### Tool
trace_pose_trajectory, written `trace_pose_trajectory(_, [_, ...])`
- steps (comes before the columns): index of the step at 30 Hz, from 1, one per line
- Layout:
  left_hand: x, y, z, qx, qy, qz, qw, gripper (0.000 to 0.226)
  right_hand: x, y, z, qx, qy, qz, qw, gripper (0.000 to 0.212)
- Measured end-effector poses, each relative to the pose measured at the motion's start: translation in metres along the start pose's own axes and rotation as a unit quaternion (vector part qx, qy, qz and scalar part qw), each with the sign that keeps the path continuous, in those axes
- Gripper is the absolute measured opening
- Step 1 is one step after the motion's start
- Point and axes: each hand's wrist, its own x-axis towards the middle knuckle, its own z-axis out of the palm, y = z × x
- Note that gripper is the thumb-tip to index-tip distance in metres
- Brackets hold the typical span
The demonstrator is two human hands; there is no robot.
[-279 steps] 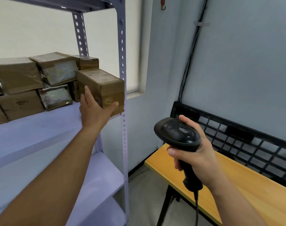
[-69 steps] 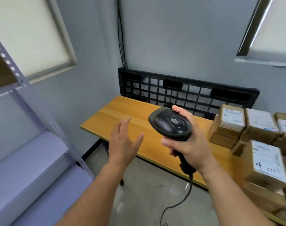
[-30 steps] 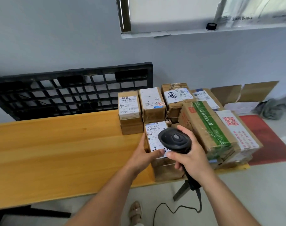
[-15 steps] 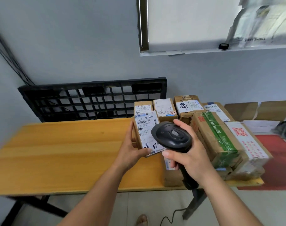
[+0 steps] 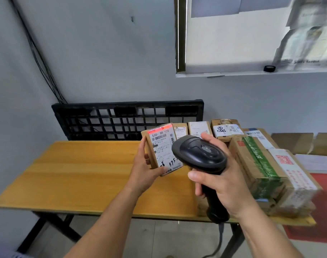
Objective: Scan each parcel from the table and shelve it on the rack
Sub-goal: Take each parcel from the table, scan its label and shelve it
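- Left hand (image 5: 143, 173) fingers clasp a small brown cardboard parcel (image 5: 159, 146).
- Right hand (image 5: 228, 183) fingers grip a black plastic handheld scanner (image 5: 198, 155), just right of the left fingers.

Brown parcel (image 5: 151, 155) with a white, black-printed label (image 5: 161, 146), red-lit at top, between fingers of the left hand (image 5: 143, 171); black barcode scanner (image 5: 200, 155) in the right hand (image 5: 224, 185) fingers; beside them, a green-taped brown box (image 5: 255, 161).

Soft daylight comes from the window (image 5: 233, 43). Red light glows on the parcel (image 5: 160, 146). The right edge looks blurry.
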Motion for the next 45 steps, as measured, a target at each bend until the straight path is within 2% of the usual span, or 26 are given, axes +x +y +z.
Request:
trace_pose_trajectory(21, [-0.037,0.003,-0.041,0.018,0.070,0.000,0.997,0.112,-0.016,-0.006,0.030,-0.006,-0.065,0.006,0.998,0.081])
trace_pose_trajectory(28, [-0.046,-0.003,-0.076,0.024,0.112,0.006,0.993,0.113,-0.009,-0.009,0.057,-0.024,-0.090,-0.018,0.996,0.087])
trace_pose_trajectory(37, [-0.079,0.000,-0.188,0.021,0.208,0.010,0.978,0.096,0.011,-0.029,0.149,-0.025,-0.146,-0.074,0.986,0.087])
trace_pose_trajectory(45, [-0.137,-0.002,-0.320,0.057,0.339,0.003,0.939,0.094,0.023,-0.037,0.276,-0.014,-0.227,-0.097,0.969,0.085])
